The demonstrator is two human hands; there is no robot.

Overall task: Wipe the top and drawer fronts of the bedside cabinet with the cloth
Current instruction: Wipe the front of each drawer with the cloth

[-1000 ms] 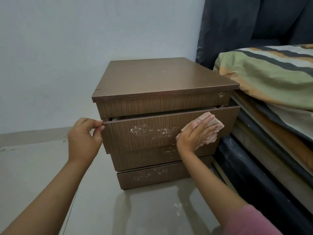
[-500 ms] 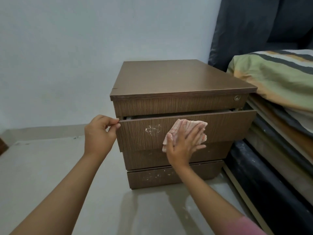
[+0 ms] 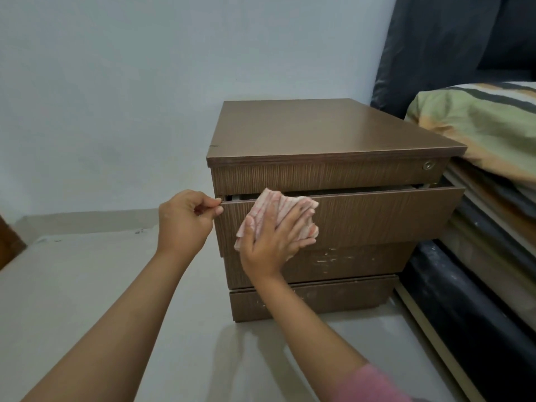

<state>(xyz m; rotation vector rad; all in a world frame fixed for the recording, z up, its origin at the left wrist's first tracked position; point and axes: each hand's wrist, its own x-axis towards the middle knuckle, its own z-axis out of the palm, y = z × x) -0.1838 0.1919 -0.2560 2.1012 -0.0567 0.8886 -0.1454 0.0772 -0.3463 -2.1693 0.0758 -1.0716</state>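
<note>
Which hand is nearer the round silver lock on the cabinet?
Right. Right hand, pressing the pink cloth, is lower-left of the round silver lock; left hand farther left.

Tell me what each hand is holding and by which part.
The left hand pinches the open drawer at its top left corner. The right hand grips nothing; its straight fingers press the cloth flat against that drawer's front.
</note>
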